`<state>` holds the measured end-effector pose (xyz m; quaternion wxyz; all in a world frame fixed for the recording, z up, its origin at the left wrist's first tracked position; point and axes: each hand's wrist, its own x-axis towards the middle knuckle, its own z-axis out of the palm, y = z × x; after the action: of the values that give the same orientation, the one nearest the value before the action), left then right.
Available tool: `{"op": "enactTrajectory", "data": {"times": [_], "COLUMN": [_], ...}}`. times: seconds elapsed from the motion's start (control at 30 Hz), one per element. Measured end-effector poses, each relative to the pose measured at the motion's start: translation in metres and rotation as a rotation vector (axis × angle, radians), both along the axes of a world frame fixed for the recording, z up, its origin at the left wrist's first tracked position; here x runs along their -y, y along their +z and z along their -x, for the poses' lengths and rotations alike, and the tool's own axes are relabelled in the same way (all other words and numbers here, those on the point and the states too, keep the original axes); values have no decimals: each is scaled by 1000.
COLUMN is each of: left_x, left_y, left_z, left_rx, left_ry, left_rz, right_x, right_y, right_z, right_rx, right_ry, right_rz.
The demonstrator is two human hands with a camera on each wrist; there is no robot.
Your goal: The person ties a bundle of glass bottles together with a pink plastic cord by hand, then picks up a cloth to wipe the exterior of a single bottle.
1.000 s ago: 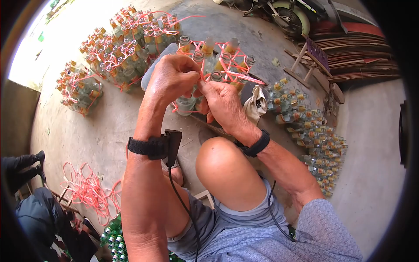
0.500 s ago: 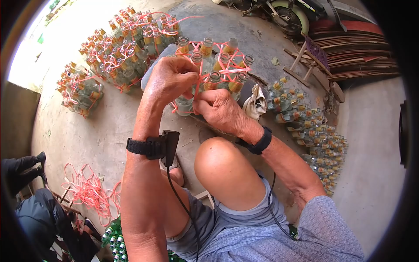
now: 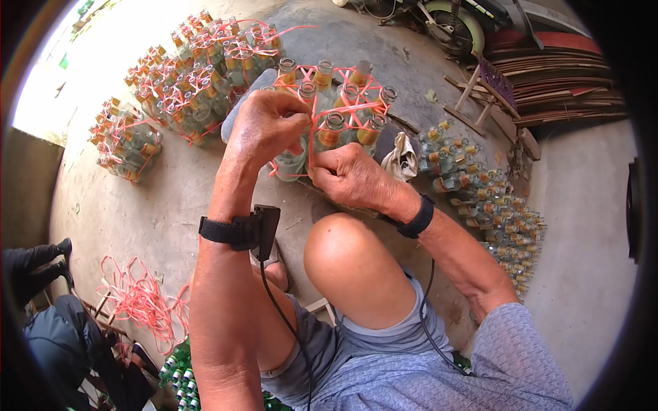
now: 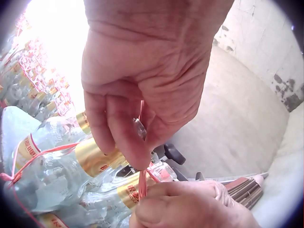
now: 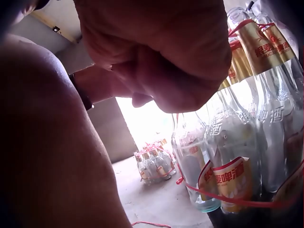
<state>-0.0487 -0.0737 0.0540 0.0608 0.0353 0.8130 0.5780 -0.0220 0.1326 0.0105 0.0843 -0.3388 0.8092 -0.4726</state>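
A bundle of clear bottles with gold neck labels (image 3: 330, 139) stands before the person, pink twine (image 3: 356, 107) criss-crossing between the necks. At the bundle's near left, the left hand (image 3: 269, 129) pinches the twine between thumb and finger. Just below and to its right, the right hand (image 3: 356, 177) grips a strand that runs down from the left fingers. In the left wrist view the twine (image 4: 143, 184) stretches between the left hand (image 4: 142, 85) and the right hand (image 4: 194, 206). Another strand (image 5: 228, 199) circles the lower bottles in the right wrist view.
Tied bottle bundles (image 3: 195, 96) stand at the upper left, and loose bottles (image 3: 480, 188) in rows at the right. A pink twine heap (image 3: 144, 301) lies at the lower left near another person (image 3: 65, 335). A cloth (image 3: 401, 161) hangs beside the bundle; a small stool (image 3: 483, 96) is behind.
The right hand has moved down and to the right, away from the left hand, drawing the twine out between them. The left hand has barely moved.
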Motion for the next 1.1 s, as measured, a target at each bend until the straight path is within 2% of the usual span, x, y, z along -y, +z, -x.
{"op": "enactTrajectory", "data": {"times": [0.23, 0.83, 0.93, 1.1], "left_x": [-2, -5, -4, -3], "left_y": [0, 4, 3, 4], "left_z": [0, -4, -2, -2], "left_rx": [-6, -1, -2, 1], "left_ry": [16, 27, 20, 11], "left_rz": [-3, 7, -4, -17], "right_x": [-10, -16, -16, -12], "right_y": [-1, -11, -13, -11], "right_z": [4, 9, 10, 6], "right_rx": [-124, -95, -190, -138], "right_ry": [63, 3, 13, -28], "right_rz": [-88, -195, -249, -196]}}
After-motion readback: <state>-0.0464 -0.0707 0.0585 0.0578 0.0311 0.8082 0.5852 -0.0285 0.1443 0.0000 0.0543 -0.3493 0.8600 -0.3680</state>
